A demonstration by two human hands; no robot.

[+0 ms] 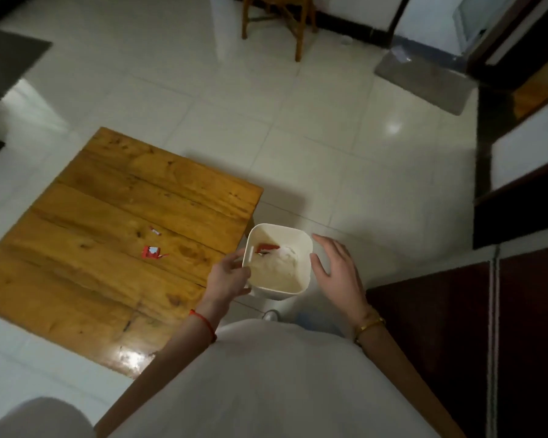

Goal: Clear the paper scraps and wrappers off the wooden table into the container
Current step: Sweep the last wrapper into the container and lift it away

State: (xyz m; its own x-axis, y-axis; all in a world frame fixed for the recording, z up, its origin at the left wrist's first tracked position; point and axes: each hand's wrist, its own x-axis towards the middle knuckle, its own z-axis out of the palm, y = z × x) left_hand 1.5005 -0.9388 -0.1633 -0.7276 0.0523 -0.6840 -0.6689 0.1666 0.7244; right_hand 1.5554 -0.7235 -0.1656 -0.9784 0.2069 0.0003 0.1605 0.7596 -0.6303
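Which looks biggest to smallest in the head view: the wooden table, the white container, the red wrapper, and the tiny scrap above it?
1. wooden table
2. white container
3. red wrapper
4. tiny scrap
The container sits nearer the camera, but the table still clearly looks larger.

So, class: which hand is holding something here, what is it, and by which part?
The left hand grips the white container at its near-left rim, beside the handle. The right hand is open next to the container, holding nothing.
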